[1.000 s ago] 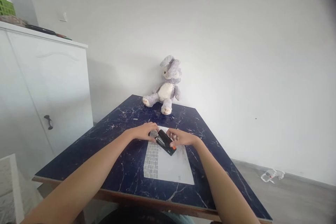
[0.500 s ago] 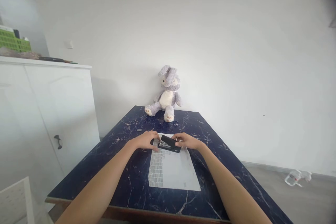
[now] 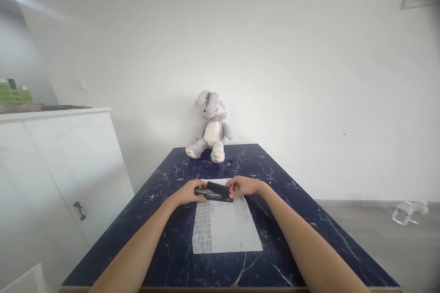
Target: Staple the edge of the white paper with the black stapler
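Stapler (image 3: 218, 189) swung crosswise, left hand (image 3: 188, 192) and right hand (image 3: 243, 186) clamping it, paper (image 3: 232, 230) partly hidden.

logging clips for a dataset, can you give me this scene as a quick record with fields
left grip: around the left end of the black stapler
right grip: on the stapler's right end, beside its orange part
stapler position: over the far end of the paper; contact unclear
paper: grey brick-like pattern along its left side
surface: dark blue marbled table
far end: plush rabbit, seated
left side: white cabinet
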`<state>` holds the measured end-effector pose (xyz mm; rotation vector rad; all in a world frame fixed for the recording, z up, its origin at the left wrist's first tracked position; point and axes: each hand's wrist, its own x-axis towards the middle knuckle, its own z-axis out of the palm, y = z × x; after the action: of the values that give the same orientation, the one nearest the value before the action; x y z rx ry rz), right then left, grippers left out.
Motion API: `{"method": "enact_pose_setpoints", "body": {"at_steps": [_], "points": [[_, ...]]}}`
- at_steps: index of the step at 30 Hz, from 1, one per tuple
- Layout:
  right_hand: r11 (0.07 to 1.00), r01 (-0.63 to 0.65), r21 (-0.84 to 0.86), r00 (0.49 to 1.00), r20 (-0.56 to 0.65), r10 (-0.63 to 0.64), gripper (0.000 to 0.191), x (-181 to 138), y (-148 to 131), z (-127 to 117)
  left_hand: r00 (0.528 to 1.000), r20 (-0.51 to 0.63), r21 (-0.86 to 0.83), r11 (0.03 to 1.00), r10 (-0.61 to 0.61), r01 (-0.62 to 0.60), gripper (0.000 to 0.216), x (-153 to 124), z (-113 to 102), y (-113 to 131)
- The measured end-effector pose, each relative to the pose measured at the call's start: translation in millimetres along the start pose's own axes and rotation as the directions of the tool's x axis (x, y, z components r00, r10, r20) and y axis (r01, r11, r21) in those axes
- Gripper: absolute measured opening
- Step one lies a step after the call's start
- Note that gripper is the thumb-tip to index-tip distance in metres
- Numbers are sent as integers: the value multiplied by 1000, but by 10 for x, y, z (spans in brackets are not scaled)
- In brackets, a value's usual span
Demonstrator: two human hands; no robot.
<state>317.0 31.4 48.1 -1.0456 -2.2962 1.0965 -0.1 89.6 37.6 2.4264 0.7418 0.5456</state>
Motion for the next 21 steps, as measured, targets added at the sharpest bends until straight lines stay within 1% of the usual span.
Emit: {"method": "enact_pose_setpoints", "body": {"at_steps": [2, 4, 5, 6, 7, 8, 9, 10, 11, 12, 13, 14, 15, 16, 18, 20, 21], "points": [[984, 29, -177, 994, -99, -47, 47, 64, -85, 91, 1000, -1, -7, 1000, 1, -1, 56, -2, -1, 0], [958, 13, -288, 977, -201, -73, 40, 155, -176, 226, 1000, -26, -68, 998, 3, -5, 61, 1, -9, -13], [949, 3, -317, 970, -228, -79, 33, 202, -217, 297, 998, -67, -136, 991, -1, -8, 62, 8, -14, -25], [942, -4, -337, 966, -243, -83, 25, 245, -253, 362, 990, -139, -234, 972, -19, -14, 63, 20, -19, -40], [937, -9, -350, 963, -255, -87, 18, 282, -282, 419, 970, -234, -354, 935, -64, -24, 63, 36, -22, -56], [932, -13, -362, 956, -278, -95, 14, 312, -304, 464, 932, -333, -483, 875, -145, -37, 62, 58, -23, -71], [923, -19, -385, 941, -320, -114, 16, 336, -320, 500, 877, -408, -607, 793, -254, -52, 60, 83, -19, -84], [904, -32, -427, 914, -378, -146, 24, 354, -331, 528, 818, -438, -715, 696, -373, -66, 57, 111, -10, -93], [872, -57, -487, 880, -436, -187, 35, 368, -339, 551, 773, -417, -804, 590, -478, -69, 53, 138, 6, -98], [822, -84, -563, 849, -472, -236, 44, 382, -346, 572, 755, -358, -871, 488, -549, -58, 48, 163, 29, -98], [755, -111, -647, 828, -480, -290, 51, 395, -353, 593, 759, -284, -916, 399, -585, -35, 44, 185, 59, -96], [671, -132, -729, 820, -461, -340, 52, 410, -361, 617, 779, -219, -942, 335, -588, -12, 38, 202, 95, -92], [582, -144, -800, 821, -425, -381, 50, 426, -371, 644, 805, -176, -953, 303, -567, 4, 32, 214, 135, -88], [498, -145, -855, 827, -381, -414, 46, 443, -382, 671, 829, -156, -954, 299, -537, 14, 25, 222, 178, -86], [368, -131, -921, 833, -304, -463, 39, 475, -405, 722, 865, -156, -939, 344, -477, 20, 11, 226, 256, -94], [296, -125, -947, 832, -263, -489, 36, 498, -426, 752, 873, -144, -925, 377, -465, 49, 7, 224, 307, -123], [282, -124, -951, 832, -255, -493, 35, 503, -435, 757, 872, -142, -920, 387, -468, 57, 7, 223, 318, -144]]}}
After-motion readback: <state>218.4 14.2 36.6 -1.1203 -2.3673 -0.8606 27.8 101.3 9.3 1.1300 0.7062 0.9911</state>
